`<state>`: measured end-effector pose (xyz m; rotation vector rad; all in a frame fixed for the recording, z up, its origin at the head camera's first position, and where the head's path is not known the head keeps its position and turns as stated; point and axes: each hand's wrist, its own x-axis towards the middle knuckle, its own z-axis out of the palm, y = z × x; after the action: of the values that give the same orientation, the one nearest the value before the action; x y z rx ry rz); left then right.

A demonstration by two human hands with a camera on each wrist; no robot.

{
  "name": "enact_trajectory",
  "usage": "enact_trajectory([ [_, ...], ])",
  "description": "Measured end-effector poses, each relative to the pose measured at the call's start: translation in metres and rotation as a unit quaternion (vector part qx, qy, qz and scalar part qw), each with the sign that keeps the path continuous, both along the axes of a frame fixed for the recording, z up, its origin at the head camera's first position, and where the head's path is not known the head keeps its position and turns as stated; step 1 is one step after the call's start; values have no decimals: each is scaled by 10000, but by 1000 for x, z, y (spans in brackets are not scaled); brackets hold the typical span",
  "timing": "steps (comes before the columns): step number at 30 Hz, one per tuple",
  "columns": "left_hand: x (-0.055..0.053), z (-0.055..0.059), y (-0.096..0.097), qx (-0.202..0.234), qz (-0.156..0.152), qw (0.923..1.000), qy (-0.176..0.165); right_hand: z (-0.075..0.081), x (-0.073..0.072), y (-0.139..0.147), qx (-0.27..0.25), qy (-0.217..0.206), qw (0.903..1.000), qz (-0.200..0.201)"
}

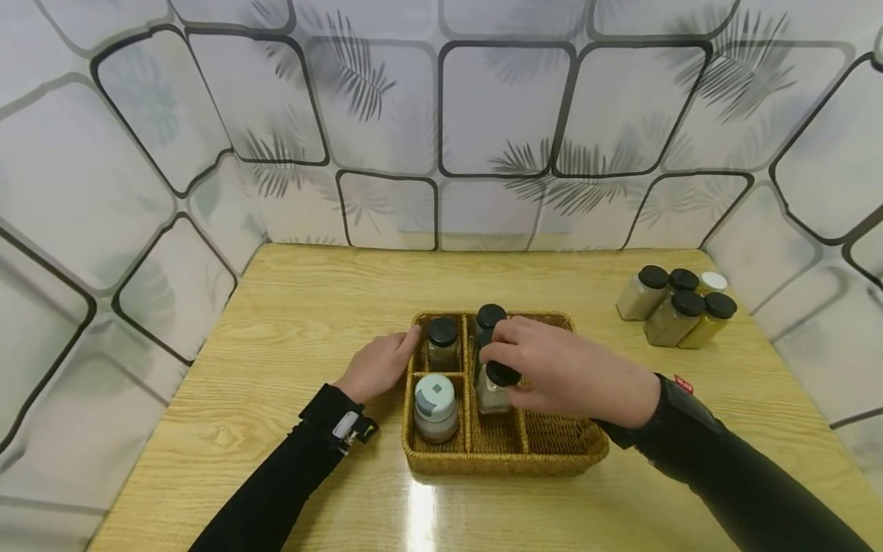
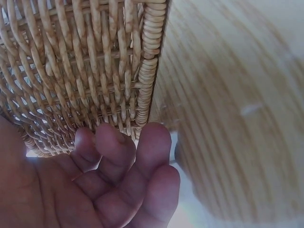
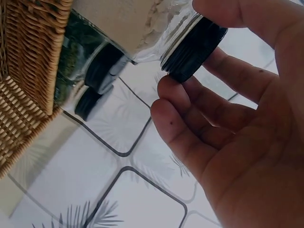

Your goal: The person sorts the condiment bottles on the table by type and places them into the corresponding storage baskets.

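A woven basket (image 1: pixel 507 464) with several compartments sits on the table. My right hand (image 1: pixel 552 364) holds a clear spice jar (image 1: pixel 493 395) by its black lid (image 3: pixel 194 50) over the middle compartment; pale contents show through the glass. Behind it in that compartment stand two black-lidded jars, the far one (image 1: pixel 491 316) less covered by the hand. My left hand (image 1: pixel 378 364) rests against the basket's left side, its fingers (image 2: pixel 154 147) loosely bent beside the weave. The back-left compartment has a black-lidded jar (image 1: pixel 442 337); the front-left one has a jar with a pale green lid (image 1: pixel 435 402).
At the table's right, several spice jars (image 1: pixel 669 318) stand in a cluster, most with black lids and one with a white lid (image 1: pixel 713 281). Patterned sheeting (image 1: pixel 507 107) walls the wooden table (image 1: pixel 310 291) at the back and sides.
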<state>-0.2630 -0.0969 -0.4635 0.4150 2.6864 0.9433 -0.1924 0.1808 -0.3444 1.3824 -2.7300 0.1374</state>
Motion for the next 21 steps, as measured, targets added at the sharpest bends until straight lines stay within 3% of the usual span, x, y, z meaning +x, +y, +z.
enact_trajectory([
  [21,0,0,-1,57,-10,9999,-93,-24,-5,-9,420,176,9990,24],
])
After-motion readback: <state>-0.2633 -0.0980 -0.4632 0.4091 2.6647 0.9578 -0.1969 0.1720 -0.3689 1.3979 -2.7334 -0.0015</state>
